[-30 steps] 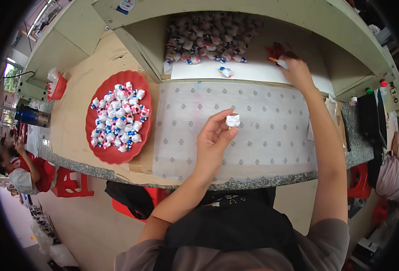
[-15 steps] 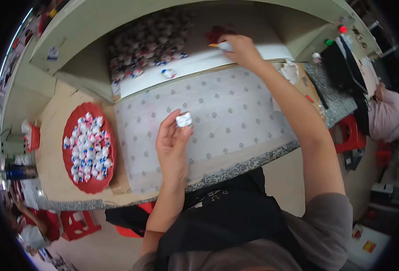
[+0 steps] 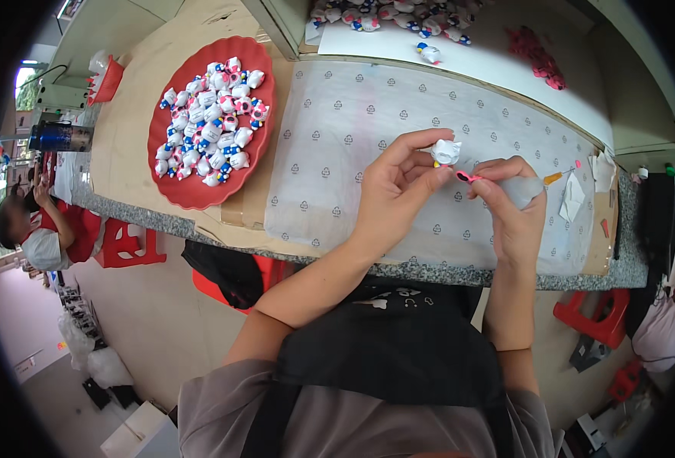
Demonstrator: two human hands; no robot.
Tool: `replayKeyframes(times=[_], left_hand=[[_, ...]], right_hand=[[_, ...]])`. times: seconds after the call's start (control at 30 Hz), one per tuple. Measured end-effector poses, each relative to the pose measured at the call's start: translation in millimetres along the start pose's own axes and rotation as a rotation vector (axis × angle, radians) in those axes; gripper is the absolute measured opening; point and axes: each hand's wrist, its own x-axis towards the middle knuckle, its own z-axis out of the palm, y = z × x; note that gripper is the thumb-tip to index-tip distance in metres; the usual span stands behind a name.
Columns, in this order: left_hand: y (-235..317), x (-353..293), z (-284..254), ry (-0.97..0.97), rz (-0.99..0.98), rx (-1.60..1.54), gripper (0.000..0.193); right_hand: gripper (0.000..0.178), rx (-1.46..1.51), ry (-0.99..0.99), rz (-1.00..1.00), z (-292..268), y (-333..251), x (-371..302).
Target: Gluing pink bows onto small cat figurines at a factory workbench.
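Between the thumb and fingers of my left hand (image 3: pixel 400 183) is a small white figurine (image 3: pixel 446 152) with pointed ears and a bit of yellow low on it. Close by on its right, my right hand (image 3: pixel 514 200) pinches a tiny pink piece (image 3: pixel 465 177) with a dark patch. The two parts look slightly apart. Tucked in the right palm is a whitish squeeze bottle (image 3: pixel 522 191), its orange nozzle pointing right. Both hands are above the patterned white sheet (image 3: pixel 330 153) on the worktable. Red, scallop-edged, the tray (image 3: pixel 259 156) at left holds many white, pink and blue figurines.
Under the shelf at the back lie a heap of figurines (image 3: pixel 398 14), a single figurine (image 3: pixel 429 53) and a pile of pink pieces (image 3: pixel 536 57). Folded white paper (image 3: pixel 572 197) rests on the sheet's right. Another person (image 3: pixel 51 221) sits at far left, near a red stool (image 3: pixel 131 243).
My right hand has come back from the pink pile under the shelf, bringing a pink piece and the bottle to the figurine in my left hand. The view has swung, showing the tray farther right.
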Motion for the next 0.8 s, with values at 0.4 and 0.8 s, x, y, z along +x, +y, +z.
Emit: replayKeyframes(times=[0.4,0.8], left_hand=[[-10,-1,2,-0.004,0.136,0.257,0.031],[-2,-1,1,-0.037,0.049,0.068,0.024]], right_hand=[[0.009,-0.216,0.022,-0.080,1,5,0],[0.015,-0.156,0.041,-0.080,1,12,0]])
